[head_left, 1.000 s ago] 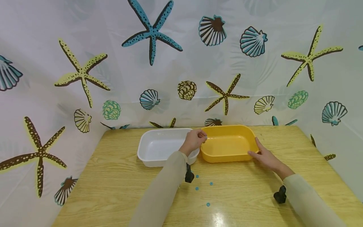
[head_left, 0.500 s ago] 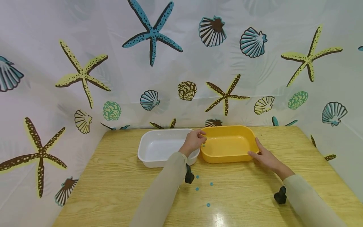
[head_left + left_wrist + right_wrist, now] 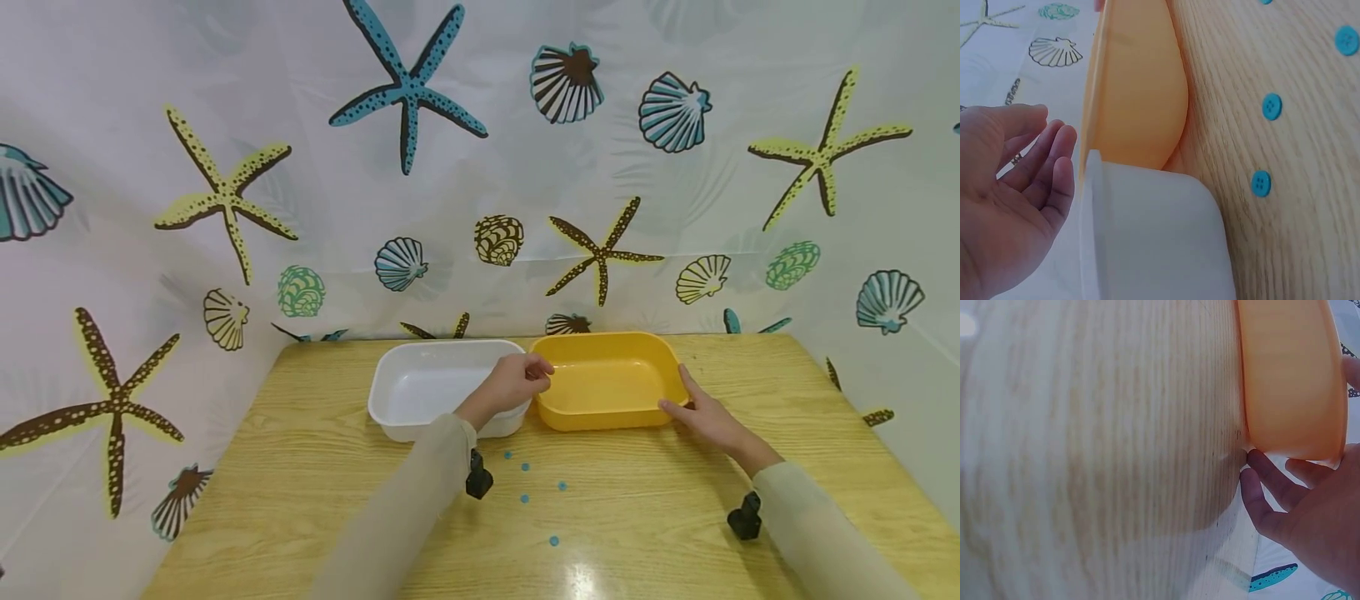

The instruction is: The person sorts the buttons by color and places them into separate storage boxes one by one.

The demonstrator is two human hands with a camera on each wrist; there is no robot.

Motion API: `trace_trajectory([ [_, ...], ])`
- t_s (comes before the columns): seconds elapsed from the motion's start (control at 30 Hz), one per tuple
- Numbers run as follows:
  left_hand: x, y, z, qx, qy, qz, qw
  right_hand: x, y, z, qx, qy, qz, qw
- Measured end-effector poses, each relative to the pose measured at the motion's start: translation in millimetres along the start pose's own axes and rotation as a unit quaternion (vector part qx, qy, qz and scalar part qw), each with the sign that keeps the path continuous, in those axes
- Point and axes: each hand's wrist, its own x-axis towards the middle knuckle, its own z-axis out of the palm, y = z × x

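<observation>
My left hand [image 3: 512, 383] hovers over the right end of a white plastic tray [image 3: 420, 393], its fingertips reaching the left rim of a yellow tray [image 3: 600, 387]. Its fingers are loosely bent, with nothing visible between them in the left wrist view. At the yellow tray's front right corner, my right hand [image 3: 705, 419] touches the tray from outside, thumb on the rim and fingers along the end wall. Several small blue buttons lie on the table in front of the trays, among them one button [image 3: 1261, 183] near the white tray.
The two trays stand side by side at the back of a wooden table [image 3: 315, 492]. Behind them hangs a white curtain [image 3: 465, 183] printed with starfish and shells, which also encloses both sides.
A blue button showed just below the left fingertips half a second ago; it is out of sight now. The left forearm has shifted slightly left. The right hand stays put.
</observation>
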Motion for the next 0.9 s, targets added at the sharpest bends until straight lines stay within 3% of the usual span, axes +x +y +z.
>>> trace_trajectory([
  [0.27, -30.8, 11.4, -6.7, 0.008, -0.056, 0.025, 0.9981, 1.7, 2, 0, -0.008, -0.003, -0.003, 1.0],
  [0.6, -63.8, 9.6, -2.7, 0.058, -0.109, 0.066, 0.9901, 0.1, 0, -1, -0.009, -0.002, -0.009, 0.9999],
  [0.9, -75.0, -7.5, 10.8, 0.123, -0.16, 0.043, 0.9784, -1.3, -1, 0, -0.007, -0.001, -0.009, 0.9999],
])
